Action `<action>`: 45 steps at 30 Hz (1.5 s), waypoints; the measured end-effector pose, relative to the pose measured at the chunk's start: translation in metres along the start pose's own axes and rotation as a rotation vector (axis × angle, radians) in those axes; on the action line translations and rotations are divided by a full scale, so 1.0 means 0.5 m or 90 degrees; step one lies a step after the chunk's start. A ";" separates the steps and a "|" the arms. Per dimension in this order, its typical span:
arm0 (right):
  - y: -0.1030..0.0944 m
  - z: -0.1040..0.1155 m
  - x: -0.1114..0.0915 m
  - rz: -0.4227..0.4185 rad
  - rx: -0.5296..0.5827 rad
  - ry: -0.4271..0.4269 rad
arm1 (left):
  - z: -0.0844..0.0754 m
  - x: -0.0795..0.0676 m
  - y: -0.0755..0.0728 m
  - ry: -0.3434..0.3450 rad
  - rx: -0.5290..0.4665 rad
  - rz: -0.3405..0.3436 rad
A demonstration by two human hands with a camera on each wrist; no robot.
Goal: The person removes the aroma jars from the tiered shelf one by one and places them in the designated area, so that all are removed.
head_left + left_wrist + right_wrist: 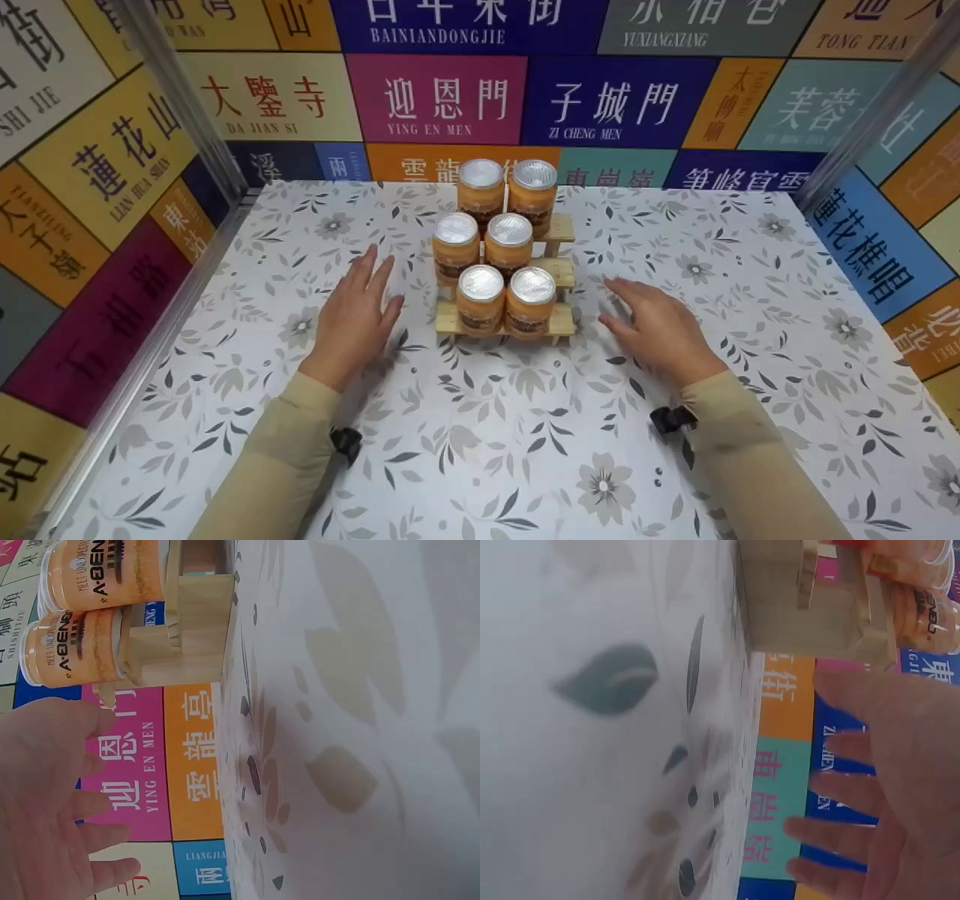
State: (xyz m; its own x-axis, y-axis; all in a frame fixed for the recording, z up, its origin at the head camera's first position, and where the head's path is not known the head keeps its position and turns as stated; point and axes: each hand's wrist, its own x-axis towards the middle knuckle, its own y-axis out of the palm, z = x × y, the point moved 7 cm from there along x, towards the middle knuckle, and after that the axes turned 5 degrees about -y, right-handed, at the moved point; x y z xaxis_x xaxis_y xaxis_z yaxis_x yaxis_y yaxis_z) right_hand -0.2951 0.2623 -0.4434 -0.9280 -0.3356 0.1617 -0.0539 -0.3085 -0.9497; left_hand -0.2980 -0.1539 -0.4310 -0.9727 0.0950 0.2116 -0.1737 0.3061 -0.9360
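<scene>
Both grips lay spread flat on my counter [750, 300], left hand [358, 315] and right hand [660, 326] flanking the upright jars [504, 300] on their wooden rack [559, 322], about equally near.

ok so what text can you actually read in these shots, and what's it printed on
"YING EN MEN": pink wall panel
"ZI CHENG MEN": blue wall panel
"DA JIAN SI": cream wall panel
"BAINIANDONGJIE": top blue panel
"LIAN HUA SHAN": yellow panel on the left wall
"A-BEN...", cut off: orange jar label
Smaller print on the jars: too blurred to read.
</scene>
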 end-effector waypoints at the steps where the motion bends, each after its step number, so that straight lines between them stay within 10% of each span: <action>1: 0.003 0.008 0.001 0.000 0.017 -0.012 | -0.001 -0.001 -0.001 0.000 -0.008 -0.009; 17: 0.039 0.078 0.029 -0.016 0.311 -0.144 | -0.031 0.006 -0.016 -0.030 -0.131 -0.050; 45: 0.066 0.049 0.056 0.014 0.392 -0.082 | -0.092 0.128 -0.102 -0.025 -0.485 -0.093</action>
State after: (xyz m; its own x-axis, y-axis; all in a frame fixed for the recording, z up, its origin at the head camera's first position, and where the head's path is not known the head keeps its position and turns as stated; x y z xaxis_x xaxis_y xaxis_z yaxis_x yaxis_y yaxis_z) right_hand -0.3137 0.2210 -0.4636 -0.8723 -0.4406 0.2120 0.2226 -0.7438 -0.6303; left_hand -0.3442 -0.1200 -0.3570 -0.9552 -0.0264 0.2947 -0.1613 0.8814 -0.4440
